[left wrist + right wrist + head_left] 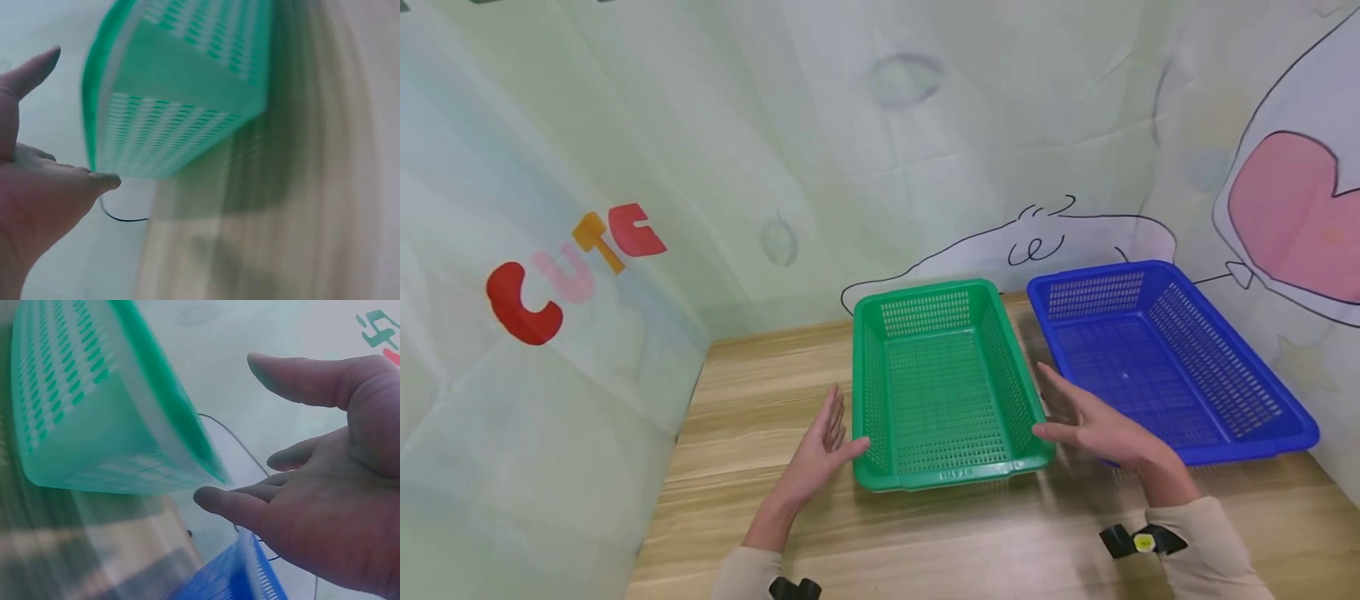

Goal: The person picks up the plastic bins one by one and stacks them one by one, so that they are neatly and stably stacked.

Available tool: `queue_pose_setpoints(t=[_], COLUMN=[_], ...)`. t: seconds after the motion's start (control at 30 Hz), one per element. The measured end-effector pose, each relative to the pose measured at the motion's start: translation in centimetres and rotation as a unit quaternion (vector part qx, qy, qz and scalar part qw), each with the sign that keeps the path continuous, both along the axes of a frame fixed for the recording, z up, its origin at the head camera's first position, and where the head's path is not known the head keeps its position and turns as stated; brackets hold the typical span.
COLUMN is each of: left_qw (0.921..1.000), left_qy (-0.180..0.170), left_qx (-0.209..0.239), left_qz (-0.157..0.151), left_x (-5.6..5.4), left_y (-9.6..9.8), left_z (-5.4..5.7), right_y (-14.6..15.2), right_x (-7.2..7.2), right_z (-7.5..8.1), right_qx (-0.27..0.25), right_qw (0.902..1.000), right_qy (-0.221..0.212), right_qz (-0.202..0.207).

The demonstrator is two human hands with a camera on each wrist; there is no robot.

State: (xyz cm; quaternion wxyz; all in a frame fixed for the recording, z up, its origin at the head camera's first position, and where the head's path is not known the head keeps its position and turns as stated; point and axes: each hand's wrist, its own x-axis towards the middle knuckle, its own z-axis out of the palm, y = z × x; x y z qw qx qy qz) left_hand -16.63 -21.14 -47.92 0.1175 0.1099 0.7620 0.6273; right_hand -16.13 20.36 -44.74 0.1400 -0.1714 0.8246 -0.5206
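A green plastic basket (943, 400) with perforated walls stands on the wooden table, with nothing inside it. My left hand (812, 458) is at its left side, thumb spread from the straight fingers, the thumb tip by the rim. On the other side my right hand (1097, 425) is held likewise, between the green basket and a blue basket (1150, 367). In the left wrist view, the fingers (56, 187) look apart from the green wall or barely at its rim. The right wrist view shows a small gap between thumb and basket; whether the fingertips touch it I cannot tell.
The blue basket stands close on the right, slightly turned, its back near the curtain. A printed curtain (820, 150) rises behind and on the left of the wooden table (752, 417). Bare wood shows at the left and in front.
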Motion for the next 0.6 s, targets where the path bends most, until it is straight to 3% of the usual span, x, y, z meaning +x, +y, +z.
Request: queue_pose_setpoints(t=[0.13,0.27,0.43,0.6], left_qw=[0.9995,0.9989,0.9980,0.9950], left_qy=[0.021,0.044,0.051,0.066], left_qx=[-0.021,-0.016,0.023,0.023], left_qz=[0.013,0.004,-0.031,-0.072], left_x=[-0.5,-1.1,-1.9,-2.5], left_y=[0.3,1.7,4.8,8.1], left_z=[1.6,3.0,3.8,4.1], right_y=[0.6,1.3,2.6,3.7], right_x=[0.0,0.0,0.0,0.1], right_z=[0.7,1.2,1.6,1.7], right_qx=[0.003,-0.006,0.001,0.004], right_qw=[0.9998,0.9997,0.9996,0.9993], right_qy=[0.011,0.003,0.008,0.018], right_qz=[-0.015,-0.022,-0.028,-0.033])
